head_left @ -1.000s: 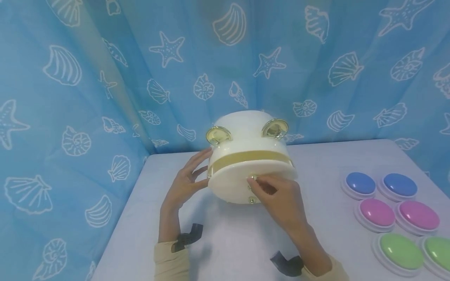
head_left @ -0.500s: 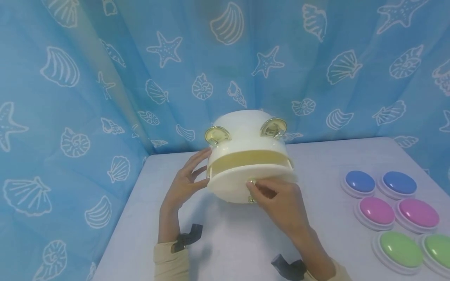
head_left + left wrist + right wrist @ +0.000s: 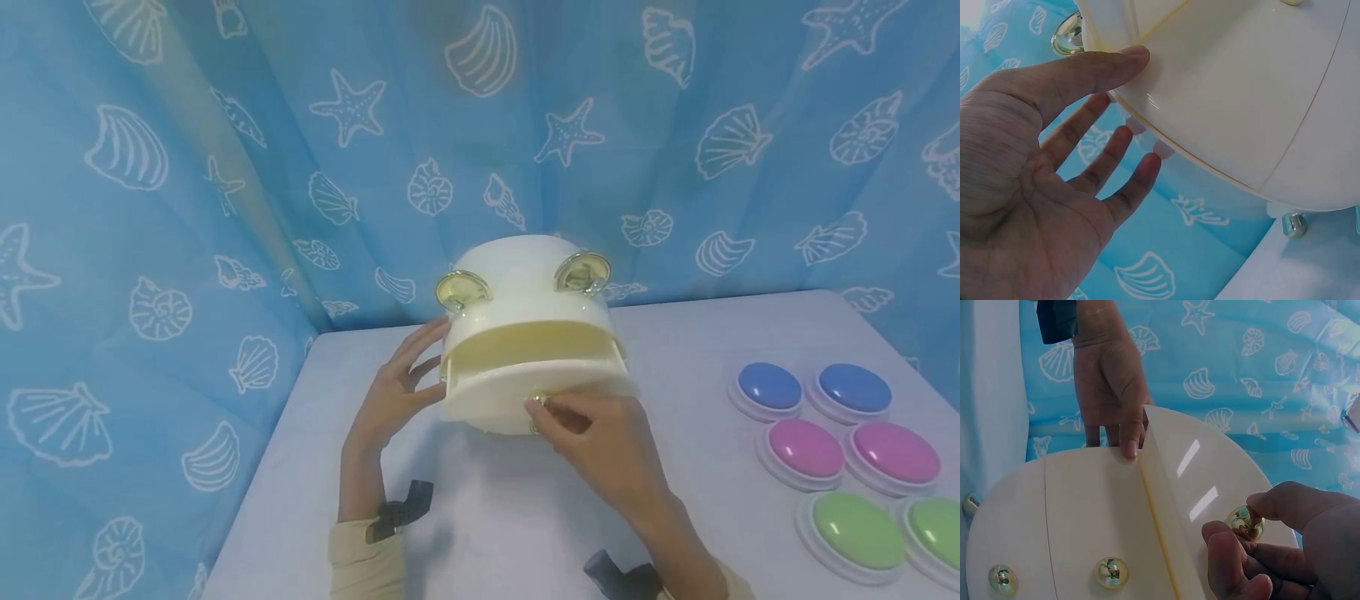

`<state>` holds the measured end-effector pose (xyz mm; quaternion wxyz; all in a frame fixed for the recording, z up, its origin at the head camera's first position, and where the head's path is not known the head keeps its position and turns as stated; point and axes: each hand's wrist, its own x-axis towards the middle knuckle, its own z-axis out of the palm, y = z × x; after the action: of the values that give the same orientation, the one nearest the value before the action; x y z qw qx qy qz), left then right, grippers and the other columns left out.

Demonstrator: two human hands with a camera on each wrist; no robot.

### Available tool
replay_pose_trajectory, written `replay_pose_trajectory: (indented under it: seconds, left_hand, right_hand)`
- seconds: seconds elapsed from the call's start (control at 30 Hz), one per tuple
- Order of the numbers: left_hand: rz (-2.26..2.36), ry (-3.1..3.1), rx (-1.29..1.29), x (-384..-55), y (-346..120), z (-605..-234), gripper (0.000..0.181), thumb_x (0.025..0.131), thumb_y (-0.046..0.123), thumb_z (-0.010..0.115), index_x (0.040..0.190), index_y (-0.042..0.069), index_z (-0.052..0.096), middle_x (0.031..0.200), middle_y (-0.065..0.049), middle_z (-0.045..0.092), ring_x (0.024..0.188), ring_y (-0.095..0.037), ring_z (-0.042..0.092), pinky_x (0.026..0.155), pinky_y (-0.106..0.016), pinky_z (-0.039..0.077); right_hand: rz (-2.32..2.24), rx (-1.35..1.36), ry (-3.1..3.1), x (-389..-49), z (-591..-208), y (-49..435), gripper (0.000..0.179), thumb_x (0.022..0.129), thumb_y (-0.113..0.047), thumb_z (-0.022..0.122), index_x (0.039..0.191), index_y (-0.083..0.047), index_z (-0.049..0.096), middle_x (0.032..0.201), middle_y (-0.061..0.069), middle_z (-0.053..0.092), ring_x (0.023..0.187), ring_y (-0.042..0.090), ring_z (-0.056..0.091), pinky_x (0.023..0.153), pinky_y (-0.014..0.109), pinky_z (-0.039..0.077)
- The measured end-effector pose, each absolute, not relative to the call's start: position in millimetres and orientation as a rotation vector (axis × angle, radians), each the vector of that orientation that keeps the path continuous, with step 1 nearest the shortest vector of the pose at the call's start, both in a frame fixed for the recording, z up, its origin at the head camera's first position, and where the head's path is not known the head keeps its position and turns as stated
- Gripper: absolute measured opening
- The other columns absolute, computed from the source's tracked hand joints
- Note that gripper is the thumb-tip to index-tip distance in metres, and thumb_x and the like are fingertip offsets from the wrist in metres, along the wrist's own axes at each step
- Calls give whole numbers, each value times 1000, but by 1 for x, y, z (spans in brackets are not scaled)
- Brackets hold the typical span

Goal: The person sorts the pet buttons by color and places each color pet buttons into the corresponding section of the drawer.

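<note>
A small white drawer cabinet [image 3: 525, 267] with two gold ear-shaped pieces on top stands on the table. Its top drawer [image 3: 480, 392] is partly pulled out, so the cream interior shows behind the drawer front. My right hand [image 3: 603, 442] pinches the drawer's round gold knob [image 3: 1246, 523] between thumb and fingers. On the cabinet's left side rests my left hand [image 3: 393, 396], its fingers spread along the wall and its thumb [image 3: 1129, 61] over the front edge. Two lower gold knobs [image 3: 1112, 573] show in the right wrist view, on drawers that sit flush.
To the right, several round domes on white bases lie in pairs: blue [image 3: 770, 385], pink [image 3: 806, 447] and green [image 3: 858, 529]. The table has a white cover [image 3: 480, 533]. A blue curtain [image 3: 285, 167] with shell prints hangs behind and at the left.
The top drawer has come further out towards me, with my right hand drawing its knob down and forward. My left hand keeps its place on the cabinet's side.
</note>
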<state>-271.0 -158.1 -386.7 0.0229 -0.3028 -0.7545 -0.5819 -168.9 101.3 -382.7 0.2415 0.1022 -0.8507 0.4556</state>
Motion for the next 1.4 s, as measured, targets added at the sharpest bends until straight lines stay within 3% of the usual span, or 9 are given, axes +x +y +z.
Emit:
replay_pose_trajectory:
  seconds: [0.5,0.73,0.87,1.17,1.4]
  left_hand:
    - [-1808,-2323,-940,-273,-159,-389,75,84,-7,74,151,8,44,158,-2,36,147,-19,27,114,-51,35]
    - [-1780,-2321,-958,-289,-165,-410,79,84,-2,77,151,24,46,157,8,36,147,-13,27,113,-43,38]
    - [-1769,-2314,-976,-292,-166,-413,79,84,1,79,151,28,46,158,9,36,147,-14,27,112,-42,38]
    - [-1790,-2327,-952,-274,-160,-392,77,84,-6,75,152,11,43,158,1,36,147,-17,27,114,-49,36]
    - [-1785,-2326,-969,-272,-159,-389,75,85,-6,75,152,8,43,158,0,37,147,-18,28,113,-50,36]
  right_hand:
    - [1270,271,-2315,-160,-383,101,10,83,-25,83,85,-15,81,75,-11,72,65,2,63,59,24,55]
    - [1242,251,-2328,-156,-383,100,10,83,-27,83,81,-18,80,71,-15,70,63,1,61,58,24,54]
    - [1233,251,-2320,-155,-382,99,9,83,-29,83,80,-21,80,70,-18,69,62,1,61,58,24,54]
    - [1213,264,-2309,-150,-382,99,7,83,-27,83,78,-23,79,69,-21,67,62,0,59,58,24,53]
    - [1224,266,-2316,-147,-381,98,7,82,-25,84,77,-22,79,69,-20,66,62,0,59,57,23,53]
